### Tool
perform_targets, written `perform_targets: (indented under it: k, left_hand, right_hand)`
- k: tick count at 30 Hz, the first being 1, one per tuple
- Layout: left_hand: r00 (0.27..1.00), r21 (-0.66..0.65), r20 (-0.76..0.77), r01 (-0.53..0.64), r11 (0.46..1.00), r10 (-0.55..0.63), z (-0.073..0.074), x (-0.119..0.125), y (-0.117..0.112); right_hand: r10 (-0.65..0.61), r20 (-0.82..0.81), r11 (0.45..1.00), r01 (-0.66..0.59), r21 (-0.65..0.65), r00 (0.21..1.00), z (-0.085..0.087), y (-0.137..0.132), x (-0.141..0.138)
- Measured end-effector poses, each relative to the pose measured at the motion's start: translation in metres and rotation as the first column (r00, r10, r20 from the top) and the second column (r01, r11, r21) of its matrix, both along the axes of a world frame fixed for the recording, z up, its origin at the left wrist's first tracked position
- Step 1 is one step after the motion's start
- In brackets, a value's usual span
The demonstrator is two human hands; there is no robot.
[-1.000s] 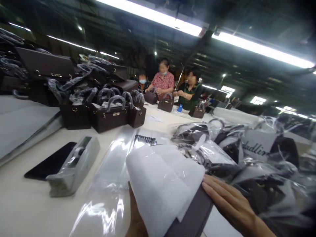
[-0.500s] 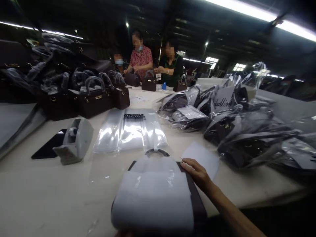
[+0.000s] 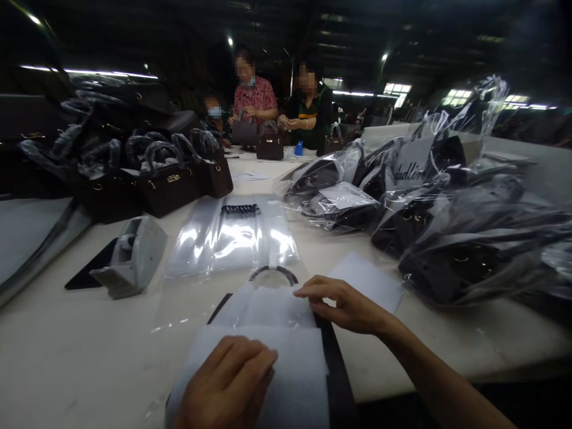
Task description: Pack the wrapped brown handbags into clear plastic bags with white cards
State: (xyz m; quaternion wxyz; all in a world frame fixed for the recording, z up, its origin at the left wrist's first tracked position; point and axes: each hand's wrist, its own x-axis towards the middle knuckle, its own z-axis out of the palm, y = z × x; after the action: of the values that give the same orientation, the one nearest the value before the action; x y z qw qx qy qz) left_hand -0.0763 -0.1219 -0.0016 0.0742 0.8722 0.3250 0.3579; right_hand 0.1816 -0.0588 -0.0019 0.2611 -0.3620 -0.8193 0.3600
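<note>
Head view shows your work at the bottom centre of the frame. A dark handbag [image 3: 334, 372] lies flat on the surface [image 3: 67, 351], and a white foam sheet [image 3: 295, 366] covers nearly all of it.

Your left hand [image 3: 227, 384], low in the frame, rests on the sheet with its fingers curled under. Whether that grip has closed on anything cannot be told from here. Your right hand [image 3: 344, 304] reaches in from the lower right, and its thumb and fingertips [image 3: 313, 293] meet on the sheet's upper edge, pinching it just below the bag's handle [image 3: 273, 271].

As things lie, the padding looks largely in place. The sheet spans the bag's face, with only a dark strip showing along the right side and the handle poking out bare above. A loose clear film [image 3: 179, 310] lies to the left of the bag, and it is unclear whether it encloses the bag.

A stack of clear plastic bags [image 3: 232, 235] lies just above the handle, a white card [image 3: 369, 277] sits beside your right hand, and a tape dispenser [image 3: 131, 256] stands at centre left.

A heap of handbags already sealed in plastic [image 3: 447, 238] fills the right of the frame. A row of unbagged brown handbags [image 3: 165, 185] stands at upper left. Other people [image 3: 257, 98] work at the top centre.
</note>
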Motion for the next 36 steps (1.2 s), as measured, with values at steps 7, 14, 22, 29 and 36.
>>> perform_targets:
  k: [7, 14, 22, 29, 36]
  left_hand:
    - [0.977, 0.118, -0.203, -0.035, 0.992, 0.059, -0.025, 0.024, 0.01]
    - [0.969, 0.143, -0.246, 0.011, 0.99, 0.025, -0.026, 0.015, 0.012]
    - [0.993, 0.272, -0.073, -0.07, 0.96, 0.093, -0.046, 0.022, 0.014]
    - [0.981, 0.156, -0.191, 0.004, 0.988, 0.026, -0.028, 0.017, 0.014]
    - [0.967, 0.139, -0.256, 0.053, 0.989, -0.016, -0.027, 0.016, 0.018]
  right_hand:
    - [0.389, 0.078, 0.908, -0.367, -0.201, 0.918, 0.003, 0.028, -0.007]
    - [0.269, 0.062, 0.905, -0.23, -0.359, 0.961, 0.012, 0.032, -0.003]
    - [0.175, 0.172, 0.96, -0.128, -0.25, 0.97, 0.005, 0.02, -0.013]
    - [0.143, 0.211, 0.964, -0.087, -0.253, 0.967, 0.012, 0.015, -0.024]
    - [0.202, 0.615, 0.973, -0.225, -0.04, 0.763, 0.028, 0.023, -0.044]
